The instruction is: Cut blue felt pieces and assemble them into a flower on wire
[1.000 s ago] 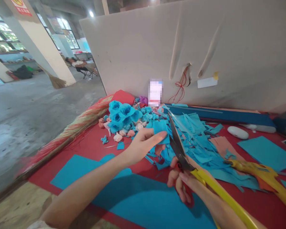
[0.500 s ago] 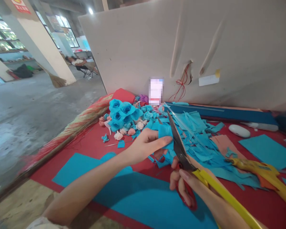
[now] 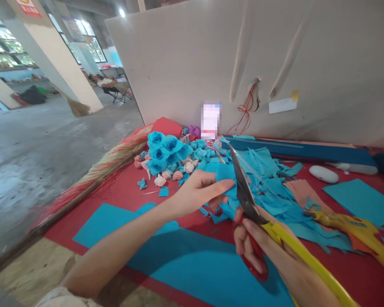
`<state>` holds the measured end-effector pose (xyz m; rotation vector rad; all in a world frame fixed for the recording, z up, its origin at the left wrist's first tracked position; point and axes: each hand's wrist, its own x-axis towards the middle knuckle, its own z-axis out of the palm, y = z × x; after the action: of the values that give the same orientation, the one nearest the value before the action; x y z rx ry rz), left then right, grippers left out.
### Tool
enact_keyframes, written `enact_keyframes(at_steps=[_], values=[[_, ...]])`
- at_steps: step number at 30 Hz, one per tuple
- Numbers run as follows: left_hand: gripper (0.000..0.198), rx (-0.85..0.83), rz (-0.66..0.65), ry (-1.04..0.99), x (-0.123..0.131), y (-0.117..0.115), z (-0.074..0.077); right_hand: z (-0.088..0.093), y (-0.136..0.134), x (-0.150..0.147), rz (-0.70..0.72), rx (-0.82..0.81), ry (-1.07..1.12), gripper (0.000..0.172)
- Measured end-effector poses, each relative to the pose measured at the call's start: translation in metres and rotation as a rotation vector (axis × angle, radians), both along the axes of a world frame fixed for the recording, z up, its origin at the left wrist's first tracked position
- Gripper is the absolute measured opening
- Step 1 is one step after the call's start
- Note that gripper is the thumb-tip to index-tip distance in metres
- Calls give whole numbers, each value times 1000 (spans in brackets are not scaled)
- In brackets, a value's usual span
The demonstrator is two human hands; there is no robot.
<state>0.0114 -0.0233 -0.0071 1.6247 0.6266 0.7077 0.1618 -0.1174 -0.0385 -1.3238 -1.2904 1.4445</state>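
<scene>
Between the thumb and fingers of my left hand [image 3: 200, 192] is a small folded piece of blue crepe paper [image 3: 225, 175]. My right hand [image 3: 252, 238] is closed around the red handle of a pair of scissors [image 3: 245, 192]. Their blades are apart and lie at the right edge of the held piece; I cannot tell how far the paper reaches between them. A large blue paper sheet [image 3: 192, 260] lies beneath my arms. Beyond my hands spreads a heap of blue paper scraps [image 3: 262, 170].
Blue paper roses [image 3: 163, 151] and small pink flowers sit at the back left. A yellow glue gun [image 3: 348, 226] lies at the right, near a white mouse-like object [image 3: 324, 174]. A lit phone [image 3: 210, 121] leans on the upright board. Someone reclines in a chair [image 3: 117, 91] far off.
The hands, paper and scissors sit slightly further right in the picture, as does most of the scene. My left hand still holds the paper and my right hand the scissors.
</scene>
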Motion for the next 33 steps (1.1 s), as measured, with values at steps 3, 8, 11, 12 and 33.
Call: enact_keyframes(at_steps=[3,8,11,12,33], values=[[48,-9,11,-16,1,0,0,3,-1,-2,-51,1,-27,38],[47,-12,15,-50,1,1,2,4,-2,0,-60,22,-46,37],[47,1,23,-60,1,0,3,2,-2,1,-56,27,-29,37],[47,5,24,-61,1,0,3,3,-3,0,-60,33,-30,36],[39,-44,-34,-79,-4,15,5,23,-9,0,-70,-19,-228,58]])
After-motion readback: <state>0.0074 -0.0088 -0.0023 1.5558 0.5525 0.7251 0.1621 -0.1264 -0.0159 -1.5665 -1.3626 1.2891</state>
